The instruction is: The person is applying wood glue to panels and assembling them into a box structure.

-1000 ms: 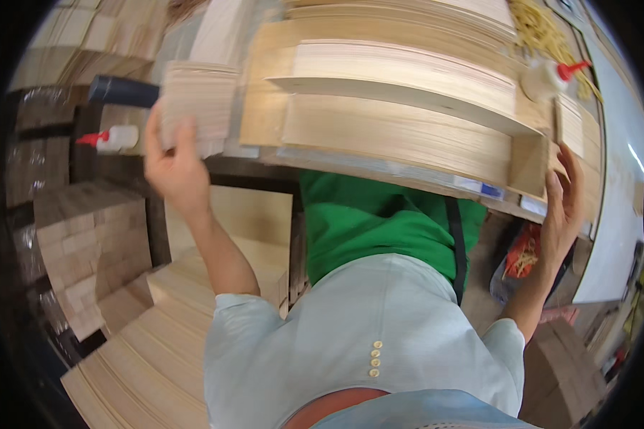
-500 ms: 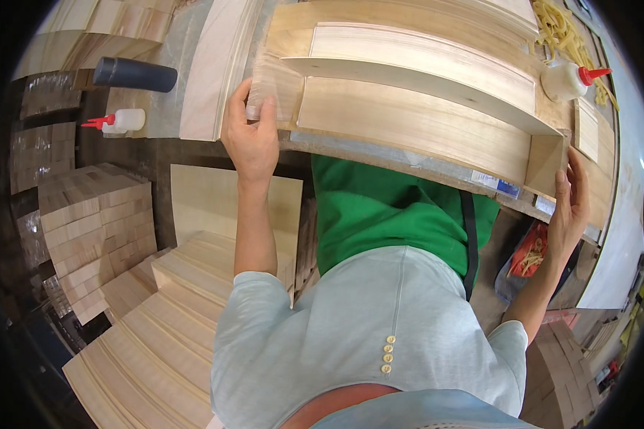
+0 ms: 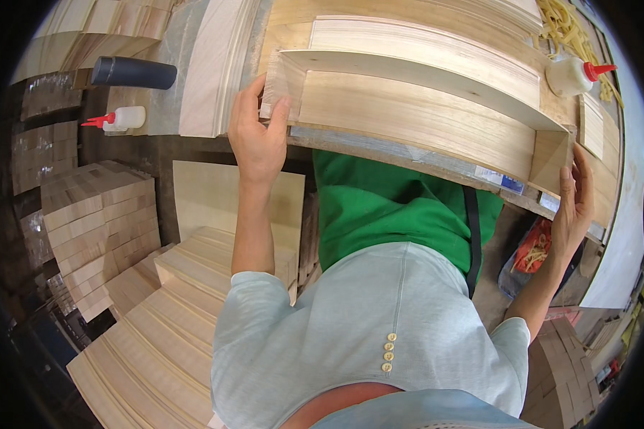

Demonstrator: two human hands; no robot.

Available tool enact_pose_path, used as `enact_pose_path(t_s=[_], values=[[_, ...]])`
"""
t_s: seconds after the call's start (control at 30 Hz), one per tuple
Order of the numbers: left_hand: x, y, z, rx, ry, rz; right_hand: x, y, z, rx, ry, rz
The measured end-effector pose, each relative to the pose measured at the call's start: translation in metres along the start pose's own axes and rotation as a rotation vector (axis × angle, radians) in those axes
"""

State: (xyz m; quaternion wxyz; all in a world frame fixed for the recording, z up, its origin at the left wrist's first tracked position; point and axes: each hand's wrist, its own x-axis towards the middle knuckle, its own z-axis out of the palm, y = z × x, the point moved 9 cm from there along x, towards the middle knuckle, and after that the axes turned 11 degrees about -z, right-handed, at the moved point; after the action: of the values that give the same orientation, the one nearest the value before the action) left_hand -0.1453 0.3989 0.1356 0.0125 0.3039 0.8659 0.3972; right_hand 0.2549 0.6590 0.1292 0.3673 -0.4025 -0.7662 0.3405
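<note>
A cluttered woodworking shop lay below the camera, its long workbench [image 3: 408, 154] bending across the upper part of the view and heaped with pale plywood. On that bench sat a shallow wooden frame [image 3: 415, 118], a long box of thin light boards with an upright end panel at each side.

The left hand [image 3: 256, 139] was clamped on the frame's left end panel [image 3: 279, 89], thumb on the inner face and fingers wrapped round the outer edge. The right hand [image 3: 576, 204] lay with fingers straight and together, flat against the outside of the frame's right end panel [image 3: 551, 157]; whether it gripped or only pressed could not be told.

Beyond the frame's far right corner stood a white glue bottle [image 3: 569, 75] with a red nozzle. Left of the frame lay a stack of thin veneer sheets [image 3: 211, 79], and further left a second small glue bottle [image 3: 122, 118] with a red tip, with a dark cylinder [image 3: 132, 73] just behind it.

Below the bench's near edge, to the left of the left forearm, stood piles of cut wooden blocks [image 3: 96, 222] and stepped stacks of boards [image 3: 150, 343].
</note>
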Motion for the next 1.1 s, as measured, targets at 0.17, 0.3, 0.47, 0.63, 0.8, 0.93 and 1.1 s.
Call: enact_pose_path(t_s=[0.17,0.3,0.47,0.63,0.8,0.93,1.1], values=[[0.005,-0.004,0.007,0.125,-0.135,-0.062,-0.001,0.001,-0.001,0.009,0.006,-0.010],[0.003,0.008,0.006,-0.016,-0.261,-0.044,0.000,-0.002,0.000,-0.020,-0.009,-0.056],[0.054,0.088,-0.022,0.064,-0.241,0.285,0.008,-0.013,-0.008,0.064,0.031,-0.100],[0.085,0.137,0.123,0.330,-0.773,0.471,0.008,-0.010,-0.024,0.122,0.115,-0.081],[0.091,0.116,0.217,0.617,-0.894,0.533,0.000,-0.013,-0.046,0.143,0.180,-0.088],[0.095,0.120,0.227,0.652,-0.923,0.474,-0.011,0.001,-0.059,0.118,0.206,-0.060],[0.113,0.116,0.215,0.308,-1.101,0.213,-0.013,-0.005,-0.068,0.153,0.255,-0.084]])
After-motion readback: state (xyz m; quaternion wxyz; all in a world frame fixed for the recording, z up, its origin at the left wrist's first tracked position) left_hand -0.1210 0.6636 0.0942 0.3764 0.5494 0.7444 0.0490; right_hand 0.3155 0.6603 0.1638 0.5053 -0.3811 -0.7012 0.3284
